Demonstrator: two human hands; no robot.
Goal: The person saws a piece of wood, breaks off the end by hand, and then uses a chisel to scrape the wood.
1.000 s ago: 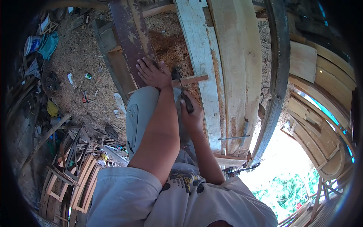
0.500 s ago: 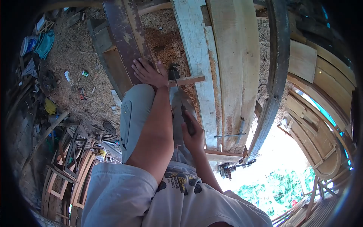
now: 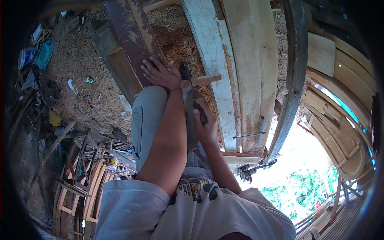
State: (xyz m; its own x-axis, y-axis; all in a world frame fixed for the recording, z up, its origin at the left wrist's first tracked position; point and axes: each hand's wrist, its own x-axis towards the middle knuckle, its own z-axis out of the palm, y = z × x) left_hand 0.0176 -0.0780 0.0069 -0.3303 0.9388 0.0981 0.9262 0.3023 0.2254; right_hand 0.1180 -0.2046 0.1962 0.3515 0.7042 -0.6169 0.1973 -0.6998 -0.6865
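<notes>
My right hand point(image 3: 207, 127) is wrapped around the dark handle of a handsaw point(image 3: 190, 82); its thin blade, seen nearly edge-on, points away from me and meets a narrow wooden strip point(image 3: 206, 80). That strip lies crosswise, its right end resting on a whitish plank point(image 3: 216, 64). With fingers spread, my left hand point(image 3: 163, 75) lies flat on a worn brown board point(image 3: 134, 44), close to the strip's left part. The strip's far left portion is hidden beneath this hand and my knee. A small dark object point(image 3: 185, 70) is beyond the blade.
Long pale boards point(image 3: 252, 72) lie to the right, with a thin metal rod point(image 3: 250, 135) across them. A dark beam point(image 3: 294, 76) runs beside these. Sawdust and scraps cover the ground point(image 3: 102, 84). Wooden frames point(image 3: 82, 176) stand at the lower left, and curved panels point(image 3: 340, 136) at the right.
My right hand has pushed the handsaw forward, so its handle is closer to the strip. The left hand stays on the brown board. The whole view has shifted slightly.
</notes>
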